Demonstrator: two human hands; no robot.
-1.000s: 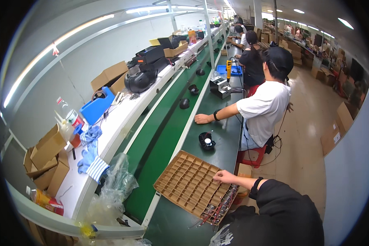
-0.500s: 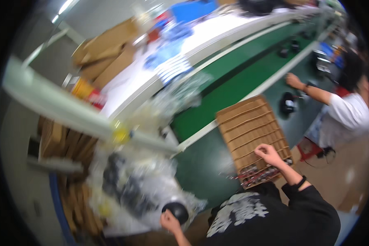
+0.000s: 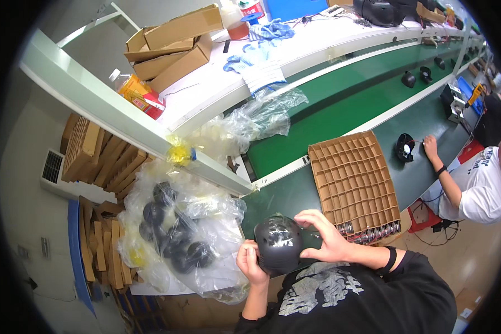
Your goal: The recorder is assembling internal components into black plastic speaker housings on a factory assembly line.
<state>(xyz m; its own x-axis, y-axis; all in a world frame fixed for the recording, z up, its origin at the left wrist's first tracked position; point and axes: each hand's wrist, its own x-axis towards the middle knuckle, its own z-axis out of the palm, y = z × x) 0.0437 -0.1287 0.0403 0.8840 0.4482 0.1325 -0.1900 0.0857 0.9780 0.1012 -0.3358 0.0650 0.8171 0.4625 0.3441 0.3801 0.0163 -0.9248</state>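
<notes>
A smooth black domed shell (image 3: 279, 245), rounded and softly shiny, is held before the person's chest at the worktop's near edge. At its 8 o'clock, the left hand (image 3: 253, 264) is curled closed around its side. At 3 o'clock, the right hand (image 3: 329, 240) is wide open, thumb and fingers spread in a C at the rim; whether they touch, I cannot tell. Toward 1–2 o'clock lies a gridded cardboard divider tray (image 3: 355, 183), shiny metal parts (image 3: 377, 232) filling its near cells. At 9 o'clock, crinkled clear plastic bagging (image 3: 220, 210) covers more black domes (image 3: 197, 255); at 12, knitted blue-and-white gloves (image 3: 261, 65).
</notes>
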